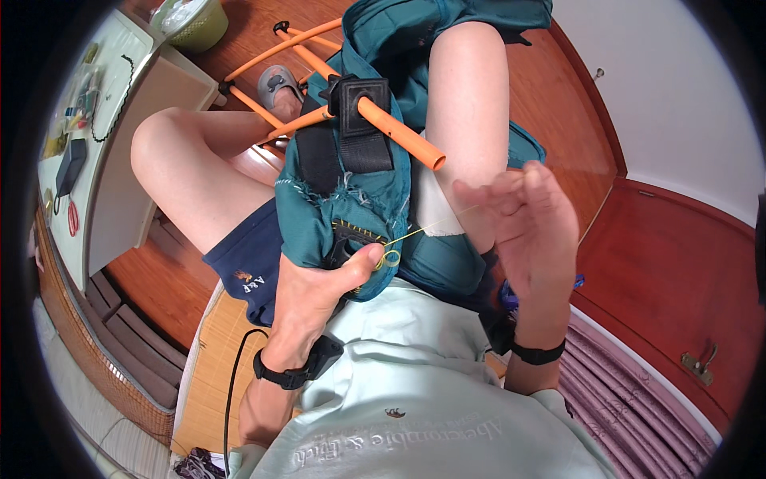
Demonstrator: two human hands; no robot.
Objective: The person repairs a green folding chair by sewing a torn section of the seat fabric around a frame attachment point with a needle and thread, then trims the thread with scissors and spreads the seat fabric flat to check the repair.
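Note:
My left hand [315, 291] grips the lower edge of a teal fabric piece [307, 219], its thumb resting by a black patch [355, 231] edged with yellow stitches. From that spot a thin yellow thread [423, 230] runs taut up to the right, with a small loop beside my left thumb. My right hand [531, 223] is raised over my right thigh, fingertips drawn together around the thread's far end. I cannot make out a needle. Above the patch the fabric has frayed edges and black webbing. An orange tube [403, 134] passes through a black fitting [363, 108] there.
More orange tubes [267, 108] of the frame spread over the wooden floor [148, 291]. At the left stands a white table [120, 172] with a dark case [70, 166] on it. A green basket [203, 30] stands behind. To the right is a red-brown wooden panel [646, 279].

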